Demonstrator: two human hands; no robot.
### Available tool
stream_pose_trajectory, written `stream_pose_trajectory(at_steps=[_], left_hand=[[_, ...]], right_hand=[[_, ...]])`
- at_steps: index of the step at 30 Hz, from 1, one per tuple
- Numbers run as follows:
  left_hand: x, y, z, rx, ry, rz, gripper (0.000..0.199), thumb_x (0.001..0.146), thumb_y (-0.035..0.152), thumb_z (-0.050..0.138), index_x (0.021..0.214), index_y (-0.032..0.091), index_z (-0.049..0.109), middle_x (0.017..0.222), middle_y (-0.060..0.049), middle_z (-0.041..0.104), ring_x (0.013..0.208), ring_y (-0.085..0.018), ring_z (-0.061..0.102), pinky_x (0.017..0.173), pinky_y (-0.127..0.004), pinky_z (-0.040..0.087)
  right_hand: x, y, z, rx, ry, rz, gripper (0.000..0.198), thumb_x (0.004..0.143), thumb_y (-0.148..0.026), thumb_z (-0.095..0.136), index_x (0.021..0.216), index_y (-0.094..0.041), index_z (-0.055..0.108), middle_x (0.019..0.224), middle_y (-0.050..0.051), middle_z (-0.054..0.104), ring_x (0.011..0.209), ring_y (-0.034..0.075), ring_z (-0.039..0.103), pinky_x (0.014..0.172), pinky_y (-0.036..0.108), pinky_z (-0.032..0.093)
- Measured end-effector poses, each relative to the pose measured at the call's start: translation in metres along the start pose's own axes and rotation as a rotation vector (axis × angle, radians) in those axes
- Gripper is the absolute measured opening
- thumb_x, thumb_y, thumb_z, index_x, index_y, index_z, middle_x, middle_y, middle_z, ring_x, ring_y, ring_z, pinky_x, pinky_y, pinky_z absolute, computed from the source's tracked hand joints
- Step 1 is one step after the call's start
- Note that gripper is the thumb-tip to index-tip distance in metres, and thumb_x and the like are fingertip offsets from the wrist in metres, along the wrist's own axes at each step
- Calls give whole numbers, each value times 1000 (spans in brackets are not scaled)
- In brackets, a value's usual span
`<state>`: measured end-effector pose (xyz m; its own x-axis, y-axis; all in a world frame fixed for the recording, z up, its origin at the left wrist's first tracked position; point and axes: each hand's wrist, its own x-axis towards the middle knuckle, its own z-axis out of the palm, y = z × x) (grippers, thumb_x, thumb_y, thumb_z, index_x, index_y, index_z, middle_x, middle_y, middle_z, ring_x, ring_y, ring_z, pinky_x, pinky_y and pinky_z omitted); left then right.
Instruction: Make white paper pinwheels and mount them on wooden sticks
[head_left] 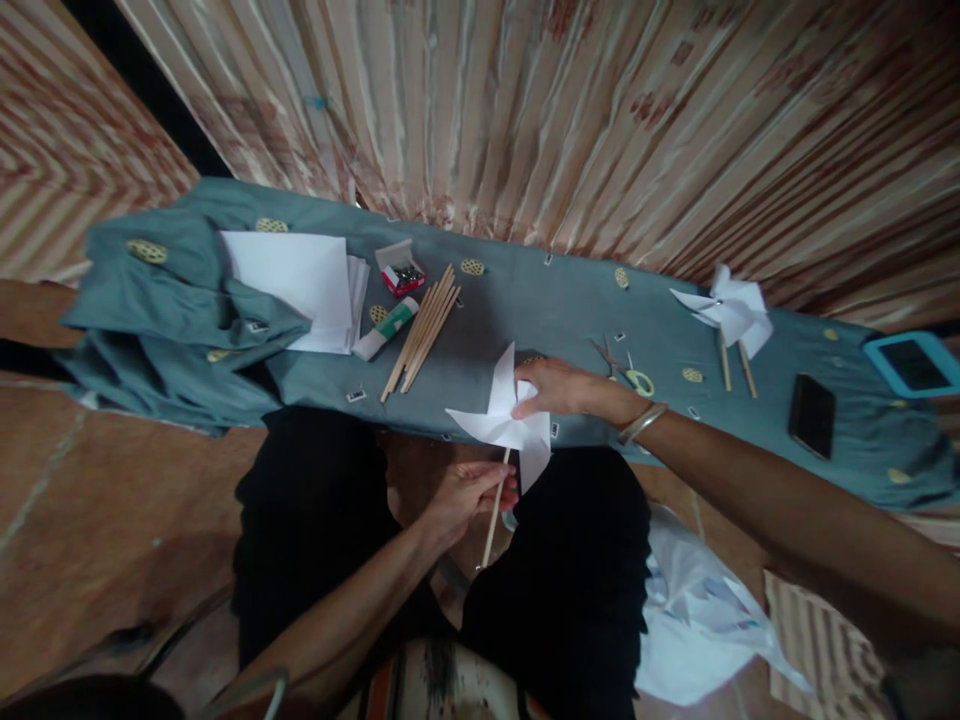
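Note:
A white paper pinwheel [504, 412] on a thin wooden stick [493, 525] is held over my lap, close to the bench's front edge. My left hand [474, 490] pinches the stick just below the paper blades. On the pinwheel's right side, my right hand [551, 388] grips a blade near the centre, its fingertips partly hidden by the paper. Left of the pinwheel lies a bundle of wooden sticks [424, 330], with a glue stick [386, 328] and a small open red box of pins [401, 270] beside it. Scissors [637, 380] with yellow-green handles rest beyond my right forearm.
A stack of white paper [296, 290] lies on the cloth-covered bench [517, 300], at left. Pinwheels [731, 310] on sticks lie at right, near a dark phone [812, 415] and a blue-framed tablet [915, 362]. A white plastic bag [697, 610] sits on the floor. Curtains [480, 120] hang behind.

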<state>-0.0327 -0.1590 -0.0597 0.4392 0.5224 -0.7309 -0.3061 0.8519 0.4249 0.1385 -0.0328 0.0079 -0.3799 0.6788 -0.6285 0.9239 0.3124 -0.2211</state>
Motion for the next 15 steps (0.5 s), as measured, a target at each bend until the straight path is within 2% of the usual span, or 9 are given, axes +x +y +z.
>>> stream_pose_trajectory(at_steps=[7, 15], left_hand=[[4, 0, -1, 26, -36, 85, 41, 50, 40, 90, 71, 8, 75, 59, -4, 68, 48, -11, 61, 49, -22, 48], [7, 1, -1, 60, -49, 121, 43, 50, 44, 87, 70, 9, 74, 59, -4, 66, 46, -11, 58, 49, -24, 44]], right_hand=[[2, -4, -12, -104, -68, -2, 34, 77, -40, 71, 99, -14, 71, 95, 10, 72, 84, 23, 66, 64, 29, 41], [3, 5, -12, -54, -56, -61, 33, 77, -40, 71, 98, -14, 72, 94, 9, 72, 82, 22, 65, 68, 28, 43]])
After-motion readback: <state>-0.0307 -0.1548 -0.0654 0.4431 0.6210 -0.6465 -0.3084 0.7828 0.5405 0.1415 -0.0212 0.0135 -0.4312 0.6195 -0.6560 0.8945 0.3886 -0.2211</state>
